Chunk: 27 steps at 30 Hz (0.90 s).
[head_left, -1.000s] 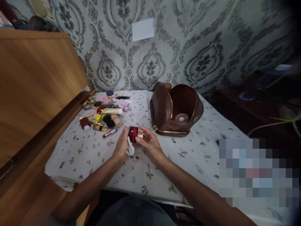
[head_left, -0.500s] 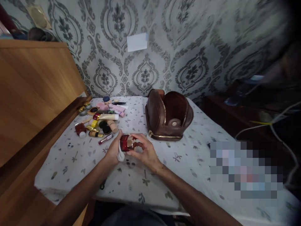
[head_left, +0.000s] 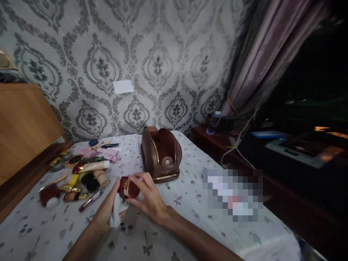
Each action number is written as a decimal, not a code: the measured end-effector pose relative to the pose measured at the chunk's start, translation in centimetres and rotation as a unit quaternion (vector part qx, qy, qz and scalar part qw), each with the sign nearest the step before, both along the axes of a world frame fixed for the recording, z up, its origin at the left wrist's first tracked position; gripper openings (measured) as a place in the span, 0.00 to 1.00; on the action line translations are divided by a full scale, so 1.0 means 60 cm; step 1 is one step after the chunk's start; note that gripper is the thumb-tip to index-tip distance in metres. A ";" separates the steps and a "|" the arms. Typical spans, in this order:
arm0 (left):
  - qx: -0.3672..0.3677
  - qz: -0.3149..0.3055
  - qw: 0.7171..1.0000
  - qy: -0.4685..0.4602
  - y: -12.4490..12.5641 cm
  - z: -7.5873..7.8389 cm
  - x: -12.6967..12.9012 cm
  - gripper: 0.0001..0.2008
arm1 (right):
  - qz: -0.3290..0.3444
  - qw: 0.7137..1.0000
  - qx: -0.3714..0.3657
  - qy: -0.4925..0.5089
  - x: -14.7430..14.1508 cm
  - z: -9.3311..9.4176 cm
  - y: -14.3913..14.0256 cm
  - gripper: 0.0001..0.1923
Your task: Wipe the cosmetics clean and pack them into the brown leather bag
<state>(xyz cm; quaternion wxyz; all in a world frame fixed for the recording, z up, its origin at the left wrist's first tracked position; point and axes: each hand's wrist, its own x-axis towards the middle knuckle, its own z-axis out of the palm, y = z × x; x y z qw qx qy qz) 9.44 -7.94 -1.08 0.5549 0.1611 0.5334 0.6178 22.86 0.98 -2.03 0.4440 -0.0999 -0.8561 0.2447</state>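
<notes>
View swung right; right hand [head_left: 148, 203] fingers clamped on red jar [head_left: 127, 187], left hand [head_left: 107, 210] gripping white cloth [head_left: 117, 212]; no label readable.

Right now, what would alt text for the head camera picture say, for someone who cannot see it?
Two bare hands hold a small red jar with a gold lid above a patterned tablecloth: the right hand grips the lid end, the left hand presses a white cloth to it. An open brown leather bag stands behind; scattered cosmetics lie to the left.
</notes>
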 end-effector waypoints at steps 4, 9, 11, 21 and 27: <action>0.023 -0.058 0.995 0.074 0.004 0.023 0.000 0.36 | -0.043 0.997 0.030 0.049 0.029 0.062 0.050 0.32; -0.002 -0.049 0.978 0.204 0.014 0.003 -0.017 0.34 | -0.217 0.973 -0.023 0.075 0.048 0.162 0.174 0.30; -0.013 -0.039 0.972 0.230 0.020 -0.020 -0.025 0.34 | -0.279 0.960 -0.031 0.013 0.042 0.188 0.226 0.29; -0.012 -0.089 0.960 0.264 0.030 -0.063 -0.034 0.33 | -0.239 0.904 -0.175 -0.308 -0.074 0.155 0.353 0.12; -0.044 -0.065 0.971 0.227 0.026 -0.076 -0.035 0.32 | -0.255 0.933 -0.239 -0.083 -0.100 0.121 0.358 0.19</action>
